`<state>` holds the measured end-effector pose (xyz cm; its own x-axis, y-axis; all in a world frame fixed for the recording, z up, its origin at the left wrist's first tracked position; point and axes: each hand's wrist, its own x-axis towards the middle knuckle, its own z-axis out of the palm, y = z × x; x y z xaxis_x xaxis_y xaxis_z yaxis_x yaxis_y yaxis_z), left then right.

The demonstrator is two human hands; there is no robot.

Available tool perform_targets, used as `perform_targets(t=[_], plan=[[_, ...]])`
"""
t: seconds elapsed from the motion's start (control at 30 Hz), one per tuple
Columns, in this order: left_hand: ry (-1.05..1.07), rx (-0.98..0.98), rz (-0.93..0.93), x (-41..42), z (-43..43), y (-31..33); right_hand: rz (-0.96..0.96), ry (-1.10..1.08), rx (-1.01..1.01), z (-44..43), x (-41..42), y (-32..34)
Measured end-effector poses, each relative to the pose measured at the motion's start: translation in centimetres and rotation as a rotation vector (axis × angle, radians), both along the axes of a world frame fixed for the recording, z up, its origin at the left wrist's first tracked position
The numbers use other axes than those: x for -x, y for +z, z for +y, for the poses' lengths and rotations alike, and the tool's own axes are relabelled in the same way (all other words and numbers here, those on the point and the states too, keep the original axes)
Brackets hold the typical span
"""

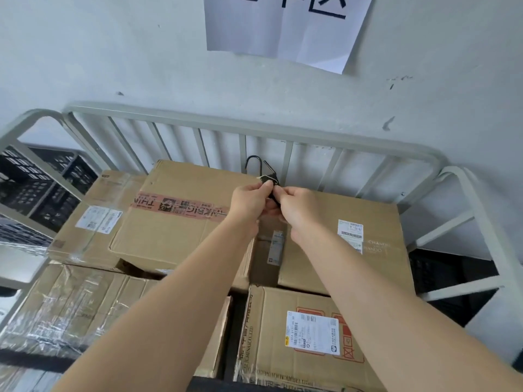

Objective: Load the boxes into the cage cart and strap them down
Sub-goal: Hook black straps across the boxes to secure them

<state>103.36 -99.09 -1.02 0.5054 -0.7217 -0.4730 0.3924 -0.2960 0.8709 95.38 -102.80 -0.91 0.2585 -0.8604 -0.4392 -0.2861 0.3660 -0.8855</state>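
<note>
Several cardboard boxes fill the grey metal cage cart (198,120). A taped box (175,213) sits on top at the middle, a wide box (368,222) to its right, a labelled box (305,335) at the front. Both my hands meet above the boxes near the cart's back rail. My left hand (249,202) and my right hand (294,207) pinch a black strap with its buckle (270,181). The strap's black hook (252,162) hangs by a back bar; whether it grips the bar I cannot tell.
A white wall stands right behind the cart, with a paper sign (285,29) on it. Black plastic crates (36,182) are stacked to the left beyond the side rail. The cart's right side rail (481,222) curves down. A film-wrapped box (70,304) lies front left.
</note>
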Motion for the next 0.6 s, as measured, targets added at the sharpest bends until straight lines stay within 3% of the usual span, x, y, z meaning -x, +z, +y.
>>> perform_targets(t=[0.6], plan=[[-0.064, -0.215, -0.054, -13.1, -13.2, -8.6, 0.100, -0.209, -0.215, -12.0, -13.6, -8.3]])
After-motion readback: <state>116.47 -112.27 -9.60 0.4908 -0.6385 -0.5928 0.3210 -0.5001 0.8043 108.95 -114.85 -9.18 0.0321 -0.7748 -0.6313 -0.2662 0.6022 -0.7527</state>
